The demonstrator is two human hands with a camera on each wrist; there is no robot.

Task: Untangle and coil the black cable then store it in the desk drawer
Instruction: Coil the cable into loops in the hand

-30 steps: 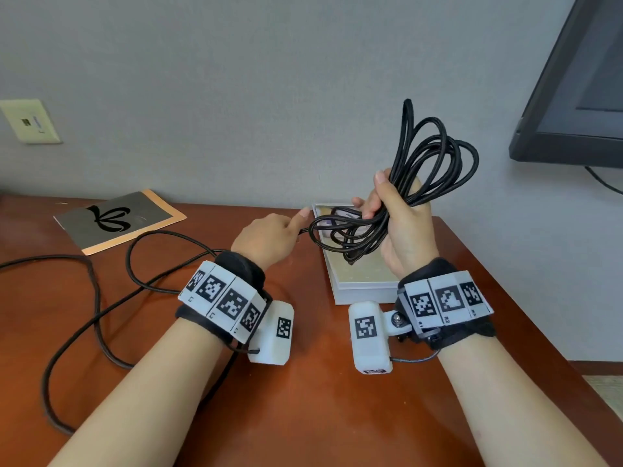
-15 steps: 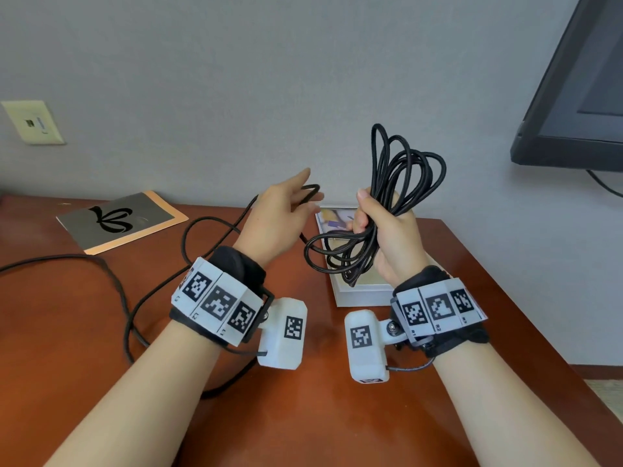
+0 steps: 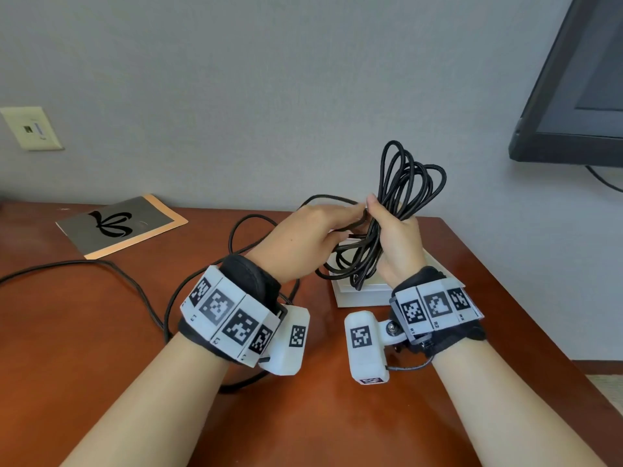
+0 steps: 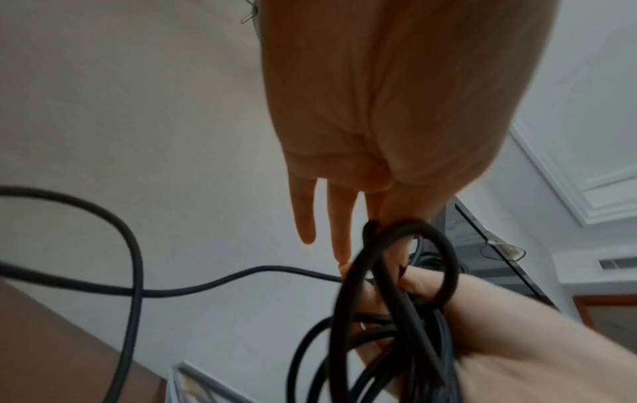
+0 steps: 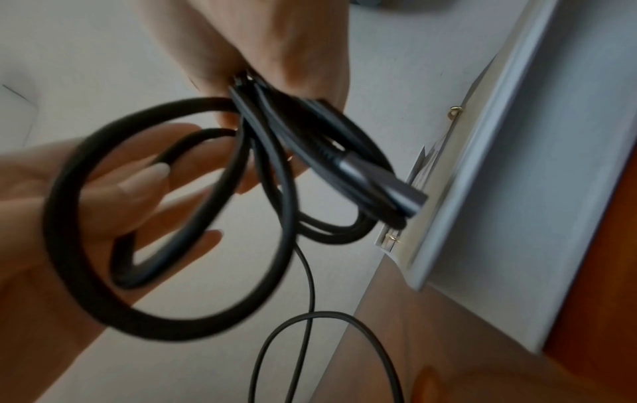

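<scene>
My right hand grips the black cable as a bundle of several loops, held upright above the desk's right side. My left hand reaches across to that bundle, fingers stretched out, with one strand held between thumb and fingers. The rest of the cable trails loose over the desk to the left. In the left wrist view the left hand meets the loops at the right hand. In the right wrist view the right hand holds loops and a grey plug. No drawer is in view.
A white flat box lies on the wooden desk below my hands. A grey and tan booklet lies at the back left. A dark monitor hangs at the upper right, a wall socket at the left.
My left hand lifted a strand from the desk, then swung right to bring it against the bundle. The right hand lowered the bundle a little. More loose cable has been drawn toward me.
</scene>
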